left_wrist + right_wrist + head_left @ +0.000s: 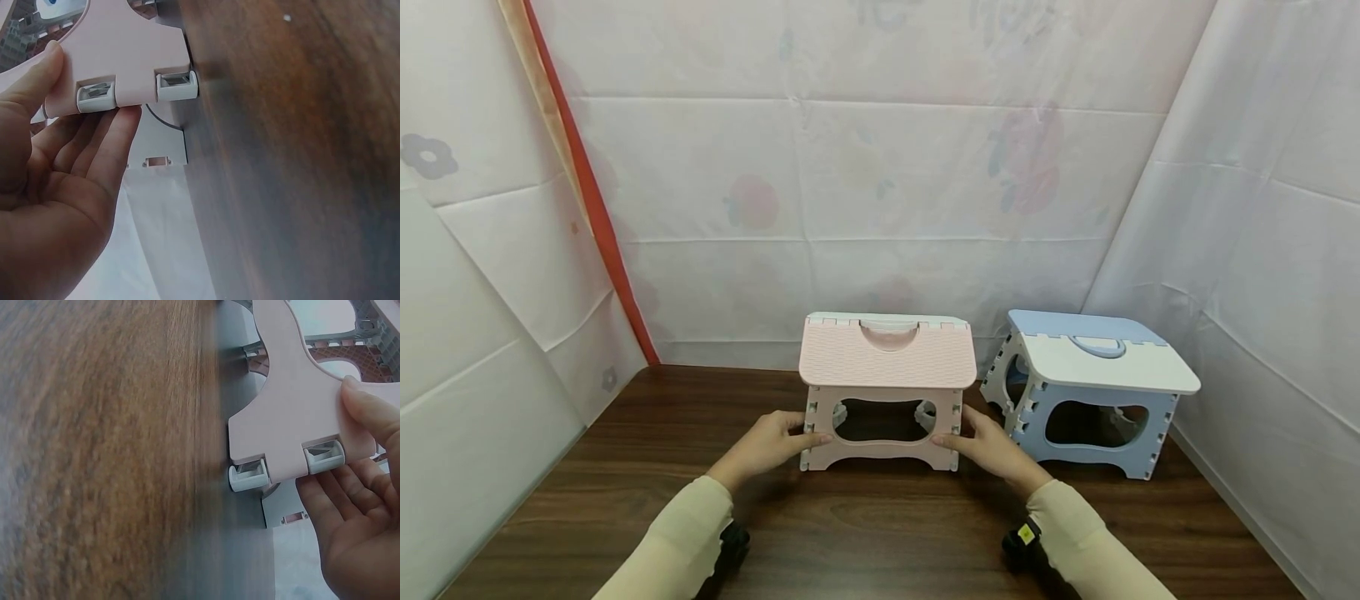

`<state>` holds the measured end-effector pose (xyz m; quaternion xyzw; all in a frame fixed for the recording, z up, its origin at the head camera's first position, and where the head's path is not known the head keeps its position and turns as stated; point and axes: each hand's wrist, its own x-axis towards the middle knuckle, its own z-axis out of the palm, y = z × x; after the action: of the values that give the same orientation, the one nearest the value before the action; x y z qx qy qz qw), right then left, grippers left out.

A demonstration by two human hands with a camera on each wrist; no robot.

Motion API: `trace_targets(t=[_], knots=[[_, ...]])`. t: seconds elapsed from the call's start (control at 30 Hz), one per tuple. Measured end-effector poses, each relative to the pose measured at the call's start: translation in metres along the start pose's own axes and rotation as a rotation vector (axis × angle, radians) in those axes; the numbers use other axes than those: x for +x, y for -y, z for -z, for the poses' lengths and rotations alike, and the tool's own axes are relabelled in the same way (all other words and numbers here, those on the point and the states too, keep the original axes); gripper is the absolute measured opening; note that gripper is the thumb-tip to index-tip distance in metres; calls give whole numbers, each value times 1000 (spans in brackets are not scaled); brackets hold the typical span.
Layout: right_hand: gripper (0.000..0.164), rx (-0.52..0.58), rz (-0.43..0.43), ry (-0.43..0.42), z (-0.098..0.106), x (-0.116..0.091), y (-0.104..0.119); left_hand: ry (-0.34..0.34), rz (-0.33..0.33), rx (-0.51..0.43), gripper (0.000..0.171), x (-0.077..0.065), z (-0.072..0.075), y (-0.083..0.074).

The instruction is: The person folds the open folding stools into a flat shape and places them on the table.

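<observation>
A pink folding step stool with white hinge parts stands unfolded on the table, its front panel facing me. My left hand grips the left edge of that panel, thumb on the front and fingers behind. On the opposite edge my right hand holds it the same way. Both wrist views show the thumb on the pink panel and the fingers tucked behind the white hinges. The fingertips behind the panel are hidden.
To the right stands a blue and white folding stool, unfolded and slightly turned. Dark wooden table lies under both stools. White patterned sheets hang behind and at both sides, with a red strip at the left corner.
</observation>
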<state>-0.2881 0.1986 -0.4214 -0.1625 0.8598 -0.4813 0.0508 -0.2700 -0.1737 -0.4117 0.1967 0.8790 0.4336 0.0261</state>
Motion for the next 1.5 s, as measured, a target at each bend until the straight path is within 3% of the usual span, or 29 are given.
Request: trace_targets(t=[0.57,1.1,1.5], knots=[[67,10,13,18,0,2,-2,5,9,14,52,1,1,1],[80,-3,17,10,1,1,-1,8,-13,22,47,2,0,2],[73,-3,32,24,2,2,-3,4,-4,18,48,3,-1,2]])
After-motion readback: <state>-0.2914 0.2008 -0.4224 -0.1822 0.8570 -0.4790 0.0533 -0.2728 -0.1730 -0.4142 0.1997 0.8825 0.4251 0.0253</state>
